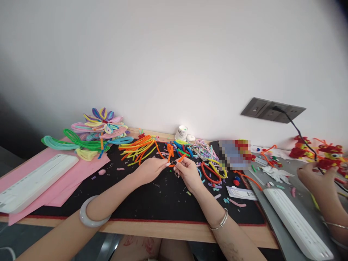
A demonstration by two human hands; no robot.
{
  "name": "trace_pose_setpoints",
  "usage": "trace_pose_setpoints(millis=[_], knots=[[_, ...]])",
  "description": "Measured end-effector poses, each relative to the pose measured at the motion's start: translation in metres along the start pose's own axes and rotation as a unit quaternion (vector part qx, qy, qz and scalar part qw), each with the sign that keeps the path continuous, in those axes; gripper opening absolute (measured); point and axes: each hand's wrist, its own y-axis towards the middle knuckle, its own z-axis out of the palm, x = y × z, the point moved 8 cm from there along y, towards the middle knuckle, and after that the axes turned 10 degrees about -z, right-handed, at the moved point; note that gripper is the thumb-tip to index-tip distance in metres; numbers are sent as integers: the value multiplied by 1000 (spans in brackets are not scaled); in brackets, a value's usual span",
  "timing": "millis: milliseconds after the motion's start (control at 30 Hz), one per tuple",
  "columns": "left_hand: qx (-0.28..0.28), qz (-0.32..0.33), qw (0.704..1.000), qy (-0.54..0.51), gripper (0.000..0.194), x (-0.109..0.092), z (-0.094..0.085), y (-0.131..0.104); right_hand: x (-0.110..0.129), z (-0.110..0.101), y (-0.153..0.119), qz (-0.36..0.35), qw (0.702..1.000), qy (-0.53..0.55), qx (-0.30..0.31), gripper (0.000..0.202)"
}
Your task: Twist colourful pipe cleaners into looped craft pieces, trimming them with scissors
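Note:
Over the black mat (152, 203), my left hand (153, 169) pinches an orange pipe cleaner (170, 149) between thumb and fingers. My right hand (186, 172) grips another part of the orange pipe cleaner close by, and the two hands nearly touch. The orange piece is bent into loops that stand up above my fingertips. Just behind my left hand lies a bundle of orange and yellow pipe cleaners (138, 146). Many short cut pieces (202, 150) in pastel colours are heaped beyond my right hand.
Pipe-cleaner flowers (104, 125) and a white power strip (38, 181) rest on pink paper (73, 185) at left. A paper cup (181, 133) stands by the wall. At right, a co-worker's hand (317, 177) holds a red-and-yellow figure (332, 156) near another white power strip (296, 221).

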Motion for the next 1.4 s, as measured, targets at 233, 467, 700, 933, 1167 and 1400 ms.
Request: trace_pose_setpoints(millis=[233, 467, 700, 933, 1167, 1400], knots=[[20, 42, 998, 41, 35, -5, 6, -3, 8, -11, 5, -48, 994, -102, -15, 16], [40, 68, 995, 62, 34, -11, 10, -6, 15, -4, 4, -47, 994, -98, 19, 12], [49, 67, 996, 26, 35, -12, 9, -6, 18, -3, 3, -52, 994, -97, 21, 13], [63, 59, 995, -55, 31, -11, 8, -4, 14, -8, 3, -29, 999, -38, -18, 16], [47, 20, 998, -28, 23, -6, 8, -2, 8, -10, 0, -7, 998, 14, -60, 21], [-13, 11, 1000, 8, 26, 4, 3, 2, 8, -5, -2, 3, 996, 53, -68, 25]])
